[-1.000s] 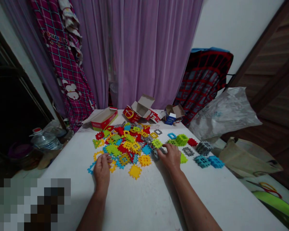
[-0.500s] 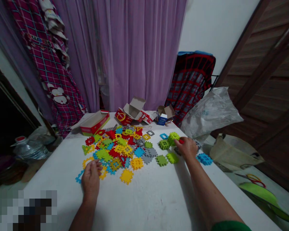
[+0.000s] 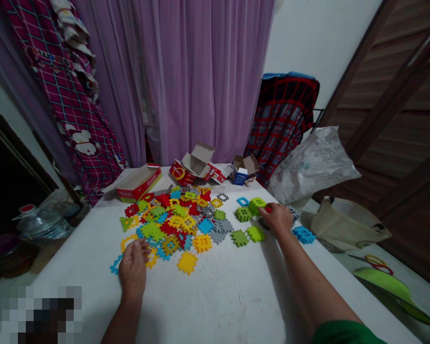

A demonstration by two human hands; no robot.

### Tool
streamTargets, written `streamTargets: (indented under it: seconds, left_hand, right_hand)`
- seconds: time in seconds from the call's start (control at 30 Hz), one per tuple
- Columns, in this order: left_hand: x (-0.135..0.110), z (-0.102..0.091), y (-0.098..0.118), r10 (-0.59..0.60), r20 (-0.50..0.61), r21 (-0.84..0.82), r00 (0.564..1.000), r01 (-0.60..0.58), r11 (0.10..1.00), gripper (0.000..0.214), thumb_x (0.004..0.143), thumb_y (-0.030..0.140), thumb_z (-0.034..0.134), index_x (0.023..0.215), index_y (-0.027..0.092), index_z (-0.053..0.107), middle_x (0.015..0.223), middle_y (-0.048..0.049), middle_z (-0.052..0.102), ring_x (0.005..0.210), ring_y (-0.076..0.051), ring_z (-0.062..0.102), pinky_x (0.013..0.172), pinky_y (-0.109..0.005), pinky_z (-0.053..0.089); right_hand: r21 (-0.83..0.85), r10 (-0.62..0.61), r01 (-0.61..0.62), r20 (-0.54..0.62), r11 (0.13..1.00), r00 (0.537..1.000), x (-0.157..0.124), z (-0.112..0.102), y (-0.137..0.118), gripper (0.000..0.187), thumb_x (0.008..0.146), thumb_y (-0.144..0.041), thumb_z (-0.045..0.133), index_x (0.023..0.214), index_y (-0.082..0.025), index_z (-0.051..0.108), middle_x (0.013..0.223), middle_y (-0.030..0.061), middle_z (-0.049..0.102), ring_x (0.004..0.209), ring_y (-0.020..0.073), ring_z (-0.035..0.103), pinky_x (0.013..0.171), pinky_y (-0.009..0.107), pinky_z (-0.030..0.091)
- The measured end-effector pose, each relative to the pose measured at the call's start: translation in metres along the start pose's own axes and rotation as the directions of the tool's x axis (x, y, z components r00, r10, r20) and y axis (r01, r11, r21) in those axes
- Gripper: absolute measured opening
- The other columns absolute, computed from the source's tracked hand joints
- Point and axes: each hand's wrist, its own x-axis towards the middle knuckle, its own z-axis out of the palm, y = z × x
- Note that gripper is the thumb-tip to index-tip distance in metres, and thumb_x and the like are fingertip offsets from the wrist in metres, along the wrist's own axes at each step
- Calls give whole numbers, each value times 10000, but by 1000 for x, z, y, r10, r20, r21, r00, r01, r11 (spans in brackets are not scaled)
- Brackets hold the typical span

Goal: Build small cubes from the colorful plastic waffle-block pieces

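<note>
My left hand [image 3: 133,263] rests at the near left edge of a heap of interlocking plastic tiles [image 3: 179,222], its fingers loosely bent beside a yellow frame tile [image 3: 152,258]; nothing shows in its grasp. Farther right, my right hand [image 3: 278,217] pinches a red tile [image 3: 268,209], mostly covered by the fingers. Just left of that hand are a bright green stack [image 3: 257,206] and a darker green stack [image 3: 242,214]. Two flat green tiles [image 3: 240,238] lie nearer to me. A blue stack [image 3: 304,234] sits by my right forearm, and dark grey tiles are partly hidden behind the hand.
Opened boxes, a red tray-like one [image 3: 139,184], a red-and-white one [image 3: 197,167] and a blue one [image 3: 241,176], stand along the table's [image 3: 215,301] back. A plastic bag [image 3: 308,162] and a cloth bag [image 3: 347,224] are at the right. Scissors [image 3: 378,263] lie below.
The whole view has shifted slightly. My hands keep nearly the same places, the right one still pinching the red tile by the green stacks.
</note>
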Motion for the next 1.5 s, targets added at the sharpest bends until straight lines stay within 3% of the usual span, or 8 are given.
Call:
streamTargets:
  seconds: [0.43,0.57,0.77,0.87,1.03,1.2,1.4,1.5]
  left_hand:
    - [1,0,-1,2,-2,5,1000,-2,1000,538,780,690,497,896,182,631,780,-40,686,641,-155,633,507,-254,499]
    - [2,0,-3,9,1,4,1000,-9,1000,523,789,677,490,893,184,629,780,-40,687,642,-157,637,506,-256,497]
    - [1,0,-3,16,5,1,1000,-16,1000,503,799,659,493,894,184,630,783,-40,689,640,-156,636,512,-256,501]
    - [1,0,-2,20,-1,-11,1000,-20,1000,509,792,668,503,893,185,631,777,-36,683,635,-152,633,516,-256,509]
    - [-3,3,1,34,-8,-16,999,-34,999,560,751,718,511,860,183,638,709,-28,662,584,-150,612,489,-257,490]
    - [-6,4,2,74,21,26,997,-75,997,556,776,721,470,845,197,642,711,-40,685,599,-164,627,519,-274,496]
    - [-6,4,-2,110,53,117,993,-115,986,472,839,633,415,859,218,638,753,-45,705,646,-179,654,591,-290,523]
    - [-11,3,-1,148,95,216,984,-166,962,420,863,573,390,852,230,632,755,-41,711,659,-184,664,621,-292,521]
  right_hand:
    - [-19,-9,9,19,1000,1000,2,-4,-4,436,855,-503,565,1084,-173,734,1093,153,701,1038,303,609,807,364,424]
    - [30,-10,11,-35,999,999,-4,-5,0,425,842,-470,580,1098,-161,721,1070,156,706,1017,299,615,806,365,427]
    - [321,1,36,-114,946,993,-49,12,-3,306,852,-353,491,966,-192,726,998,83,729,902,220,641,742,302,423]
    - [435,-80,138,-149,890,986,-77,22,-17,323,846,-385,449,867,-200,714,893,63,721,783,187,628,684,281,418]
    - [510,-240,317,-213,800,947,-107,27,-47,351,866,-419,433,867,-202,710,866,66,722,771,183,626,699,276,431]
    - [489,-390,495,-306,718,868,-129,32,-70,314,909,-361,447,848,-200,709,841,70,719,796,188,639,720,277,447]
    - [357,-552,732,-488,580,676,-150,38,-84,248,930,-248,462,825,-193,680,762,43,685,713,160,609,683,263,439]
    - [307,-587,787,-535,535,608,-153,39,-86,232,933,-238,466,833,-186,669,762,41,676,713,158,598,685,263,434]
